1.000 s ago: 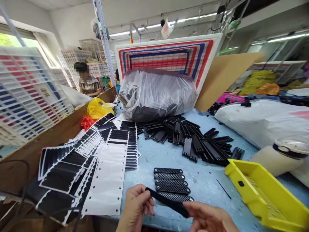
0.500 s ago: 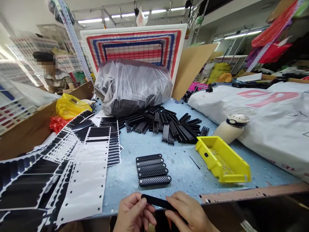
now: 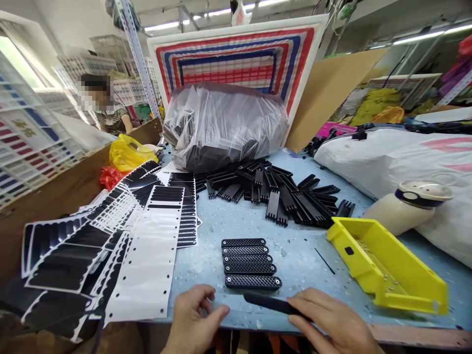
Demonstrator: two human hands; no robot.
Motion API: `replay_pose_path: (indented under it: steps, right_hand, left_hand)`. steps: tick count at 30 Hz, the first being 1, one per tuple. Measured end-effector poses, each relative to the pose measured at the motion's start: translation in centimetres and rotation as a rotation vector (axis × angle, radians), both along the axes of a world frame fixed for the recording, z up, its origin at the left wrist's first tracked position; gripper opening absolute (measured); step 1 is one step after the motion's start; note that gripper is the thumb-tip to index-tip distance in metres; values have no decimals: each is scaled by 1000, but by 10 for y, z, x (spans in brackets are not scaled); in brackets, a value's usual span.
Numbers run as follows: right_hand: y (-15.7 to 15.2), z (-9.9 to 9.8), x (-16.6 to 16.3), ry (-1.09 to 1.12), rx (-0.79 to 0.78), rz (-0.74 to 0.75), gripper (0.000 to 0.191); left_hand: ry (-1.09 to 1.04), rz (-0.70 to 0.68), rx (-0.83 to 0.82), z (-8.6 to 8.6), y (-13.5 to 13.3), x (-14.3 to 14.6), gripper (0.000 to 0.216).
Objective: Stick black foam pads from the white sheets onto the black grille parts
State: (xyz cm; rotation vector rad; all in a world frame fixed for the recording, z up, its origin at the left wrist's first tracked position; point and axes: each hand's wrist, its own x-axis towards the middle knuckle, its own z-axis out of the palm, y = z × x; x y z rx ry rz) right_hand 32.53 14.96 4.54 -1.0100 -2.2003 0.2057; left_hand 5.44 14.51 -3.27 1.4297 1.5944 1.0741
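My right hand (image 3: 334, 324) is at the table's front edge, closed on one end of a long black strip (image 3: 267, 302) that lies just below a row of several perforated black strips (image 3: 250, 263). The strip's left end sticks out free. My left hand (image 3: 195, 319) is a little to the left of it, fingers loosely apart, holding nothing and not touching the strip. White backing sheets with black stickers (image 3: 147, 246) lie spread beside my left hand.
A pile of black comb-like parts (image 3: 280, 194) lies mid-table before a grey plastic bag (image 3: 224, 128). A yellow tray (image 3: 387, 265), a white bottle (image 3: 405, 206) and a white sack (image 3: 405, 157) sit right. A person (image 3: 106, 115) sits at the back left beyond a cardboard wall (image 3: 66, 191).
My left hand has let go of the black strip and drawn left. My right hand has brought the strip up onto the table, below the row. The camera view has shifted.
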Motion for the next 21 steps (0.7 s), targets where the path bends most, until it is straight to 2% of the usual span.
replay_pose_path:
  steps: [2, 4, 7, 9, 13, 17, 21]
  right_hand:
    - [13, -3, 8, 72, -22, -41, 14]
    - [25, -8, 11, 97, -117, -53, 11]
    - [38, -18, 7, 97, -240, -41, 13]
    - [43, -25, 3, 83, -268, -36, 15]
    - [45, -35, -3, 62, -262, -46, 16]
    - [43, -33, -6, 25, -264, 15, 17]
    - [40, -30, -10, -12, -218, 58, 18]
  left_hand:
    - [114, -29, 114, 0, 9, -5, 11]
    - [200, -104, 199, -3, 18, -3, 12]
    - [281, -149, 261, -11, 27, 6, 19]
    - [303, -150, 276, -14, 30, 13, 22]
    - [219, -136, 241, -13, 30, 17, 17]
    - [175, -187, 162, -3, 27, 12, 13]
    - [67, -181, 30, 3, 23, 10, 27]
